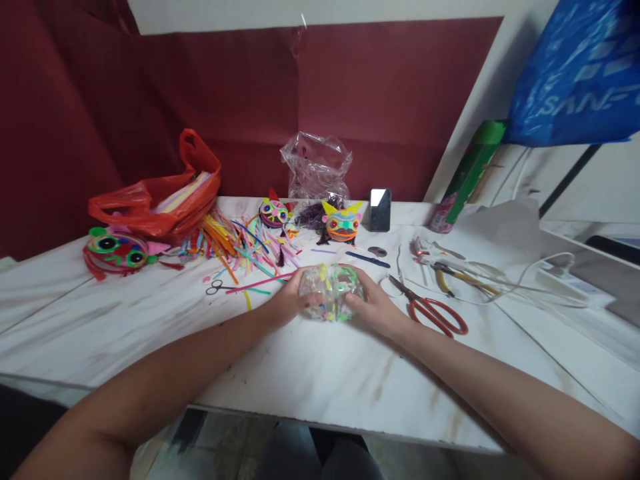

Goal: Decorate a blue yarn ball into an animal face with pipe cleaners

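Between my two hands is a clear, rounded plastic container (327, 293) with yellow, green, blue and red spots on it. My left hand (294, 297) is wrapped round its left side. From the right, my right hand (369, 300) grips it with the thumb across the front. A pink strip (260, 284) and small dark scissors (216, 287) lie by my left hand. Beside my right wrist rest large scissors with orange-red handles (436, 316). Beyond the container stand two small decorated masks, one with yellow horns (342, 224) and one with a red tip (275, 212).
A larger colourful mask (117, 250) and a red plastic bag (145, 200) sit at the left, near heaped pipe cleaners (220, 247). A phone (380, 212) leans upright at the back. Pliers (457, 273), a white cable (525, 277) and a green can (470, 177) are on the right.
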A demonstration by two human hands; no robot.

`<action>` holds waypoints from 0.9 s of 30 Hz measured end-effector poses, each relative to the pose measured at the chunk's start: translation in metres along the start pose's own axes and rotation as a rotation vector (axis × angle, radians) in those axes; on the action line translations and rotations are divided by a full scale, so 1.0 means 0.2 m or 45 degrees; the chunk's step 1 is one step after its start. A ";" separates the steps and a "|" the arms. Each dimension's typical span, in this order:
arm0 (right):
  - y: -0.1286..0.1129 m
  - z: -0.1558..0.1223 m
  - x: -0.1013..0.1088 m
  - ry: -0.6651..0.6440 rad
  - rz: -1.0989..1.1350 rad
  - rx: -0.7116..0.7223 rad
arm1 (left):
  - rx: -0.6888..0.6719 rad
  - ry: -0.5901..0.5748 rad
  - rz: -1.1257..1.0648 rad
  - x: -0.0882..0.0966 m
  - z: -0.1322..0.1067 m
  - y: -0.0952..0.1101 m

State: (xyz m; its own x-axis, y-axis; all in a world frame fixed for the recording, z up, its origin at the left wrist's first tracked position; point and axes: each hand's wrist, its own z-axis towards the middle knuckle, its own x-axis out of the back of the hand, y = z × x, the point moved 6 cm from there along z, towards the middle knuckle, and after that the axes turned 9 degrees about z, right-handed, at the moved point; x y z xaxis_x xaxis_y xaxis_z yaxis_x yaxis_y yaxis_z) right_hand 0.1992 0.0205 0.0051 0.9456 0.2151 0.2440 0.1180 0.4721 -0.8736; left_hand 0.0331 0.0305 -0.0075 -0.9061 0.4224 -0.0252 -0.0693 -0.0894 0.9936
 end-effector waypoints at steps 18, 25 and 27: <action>0.03 0.01 -0.01 0.004 0.213 -0.178 | -0.023 -0.039 -0.062 0.01 0.02 0.00; 0.00 0.01 -0.03 -0.022 0.342 -0.195 | -0.532 0.098 0.871 0.04 -0.01 0.09; -0.01 0.01 -0.04 -0.044 0.316 -0.154 | -0.585 0.108 1.000 0.02 -0.02 0.10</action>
State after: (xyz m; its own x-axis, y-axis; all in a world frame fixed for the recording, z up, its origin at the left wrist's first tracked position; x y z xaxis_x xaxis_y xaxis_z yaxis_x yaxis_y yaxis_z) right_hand 0.1910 0.0190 0.0054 0.9396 0.3411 0.0287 -0.0784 0.2962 -0.9519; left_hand 0.0254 0.0266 0.0108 -0.7895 0.0221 0.6133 0.4374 -0.6808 0.5875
